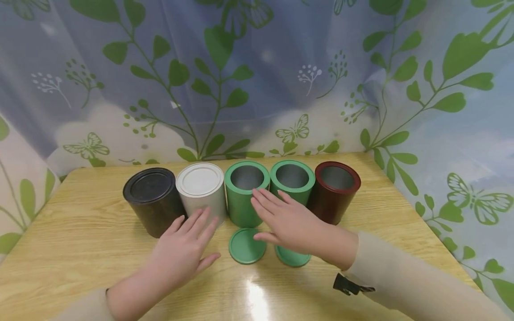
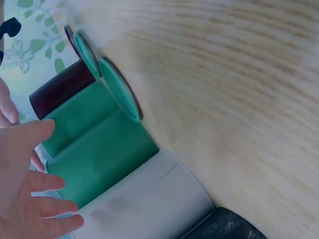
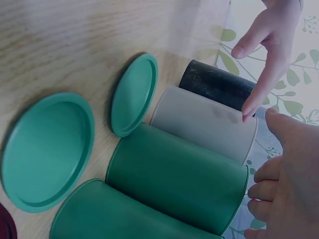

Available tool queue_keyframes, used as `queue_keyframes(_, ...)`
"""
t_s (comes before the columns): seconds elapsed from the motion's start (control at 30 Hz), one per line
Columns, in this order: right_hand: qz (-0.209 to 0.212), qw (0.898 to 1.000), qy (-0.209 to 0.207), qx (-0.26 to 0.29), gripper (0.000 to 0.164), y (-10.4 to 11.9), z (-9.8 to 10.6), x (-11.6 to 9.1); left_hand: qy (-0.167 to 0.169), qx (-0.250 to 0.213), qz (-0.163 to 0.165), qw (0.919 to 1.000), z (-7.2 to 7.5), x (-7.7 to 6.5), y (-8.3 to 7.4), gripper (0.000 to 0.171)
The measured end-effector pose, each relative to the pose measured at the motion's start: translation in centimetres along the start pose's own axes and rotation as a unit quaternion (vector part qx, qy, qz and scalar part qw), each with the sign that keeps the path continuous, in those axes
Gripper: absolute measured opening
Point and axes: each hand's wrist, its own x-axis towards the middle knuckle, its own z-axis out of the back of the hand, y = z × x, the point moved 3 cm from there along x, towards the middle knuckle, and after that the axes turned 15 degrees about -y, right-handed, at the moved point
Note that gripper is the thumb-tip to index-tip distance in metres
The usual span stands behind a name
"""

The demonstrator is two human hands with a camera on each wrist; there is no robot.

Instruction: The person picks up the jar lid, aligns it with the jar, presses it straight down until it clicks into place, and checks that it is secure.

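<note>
Green cans (image 1: 243,209) stand uncovered, grey inside, matching lids (image 1: 244,246) before them; left hand (image 1: 180,247) spread wide near the white can (image 1: 200,179); right hand (image 1: 292,225), equally wide, near the green cans.

Right green can (image 1: 300,193): your right hand (image 1: 295,225) hides much of its front.
Right green lid (image 1: 292,258): your same hand covers its twelve o'clock edge.
White can (image 1: 201,199): your left hand (image 1: 180,247) hides part of its six o'clock side.
Dark red piece (image 3: 6,226): cut off at eight o'clock in your right wrist view.
Black can (image 2: 224,226): cut off at five o'clock in your left wrist view.
</note>
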Motion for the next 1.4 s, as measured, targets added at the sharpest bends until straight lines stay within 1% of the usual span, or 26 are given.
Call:
queue_keyframes(0.07, 0.003, 1.0, -0.007, -0.002, 0.075, 0.0, -0.1, -0.4, 0.011, -0.002, -0.002, 0.9999, -0.3, -0.1, -0.2, 0.07)
queue_keyframes(0.17, 0.006, 1.0, -0.015, -0.002, 0.074, 0.0, -0.2, -1.1, 0.014, -0.008, -0.007, 0.9998, -0.6, -0.1, -0.5, 0.069)
queue_keyframes(0.27, 0.005, 1.0, -0.015, -0.004, 0.074, 0.0, -0.5, -1.7, 0.019, -0.014, -0.01, 0.9997, -0.9, -0.2, -0.6, 0.069)
queue_keyframes(0.37, 0.006, 1.0, -0.004, -0.008, 0.074, 0.0, -1.1, -2.2, 0.032, -0.02, -0.008, 0.9993, -1.4, -0.4, -0.7, 0.068)
queue_keyframes(0.47, 0.008, 1.0, 0.014, -0.009, 0.075, 0.0, -2.0, -2.6, 0.039, -0.03, -0.006, 0.9988, -2.0, -0.6, -0.8, 0.068)
queue_keyframes(0.57, 0.006, 0.999, 0.034, 0.006, 0.074, 0.0, -3.3, -3.1, 0.047, -0.041, -0.006, 0.998, -2.6, -0.8, -1.0, 0.067)
queue_keyframes(0.6, 0.005, 0.999, 0.041, 0.012, 0.073, 0.0, -3.7, -3.2, 0.054, -0.044, -0.005, 0.9975, -2.8, -0.8, -1.1, 0.067)
queue_keyframes(0.67, 0.002, 0.998, 0.05, 0.029, 0.072, 0.0, -4.6, -3.4, 0.076, -0.056, 0.0, 0.9956, -3.3, -0.8, -1.4, 0.066)
queue_keyframes(0.73, 0.002, 0.998, 0.06, 0.037, 0.072, -0.1, -5.4, -3.5, 0.107, -0.071, 0.007, 0.9917, -3.9, -0.7, -1.7, 0.066)
queue_keyframes(0.8, 0.002, 0.997, 0.067, 0.039, 0.072, -0.1, -6.1, -3.6, 0.146, -0.089, 0.019, 0.9851, -4.5, -0.7, -2.0, 0.066)
queue_keyframes(0.87, 0.004, 0.997, 0.074, 0.038, 0.072, 0.0, -6.8, -3.6, 0.177, -0.105, 0.032, 0.9781, -5.1, -0.7, -2.3, 0.066)
queue_keyframes(0.97, 0.008, 0.996, 0.083, 0.035, 0.072, 0.1, -7.6, -3.5, 0.208, -0.116, 0.046, 0.9702, -5.8, -0.7, -2.6, 0.066)
queue_keyframes(1.13, 0.012, 0.996, 0.08, 0.034, 0.072, 0.4, -8.4, -3.3, 0.215, -0.117, 0.048, 0.9685, -6.6, -0.6, -2.9, 0.068)
queue_keyframes(1.33, 0.006, 0.996, 0.081, 0.04, 0.071, 0.5, -9.0, -3.0, 0.217, -0.127, 0.046, 0.9667, -7.0, -0.5, -3.2, 0.069)
queue_keyframes(1.4, 0.004, 0.996, 0.084, 0.042, 0.07, 0.7, -9.1, -2.9, 0.223, -0.125, 0.044, 0.9658, -7.2, -0.5, -3.3, 0.069)
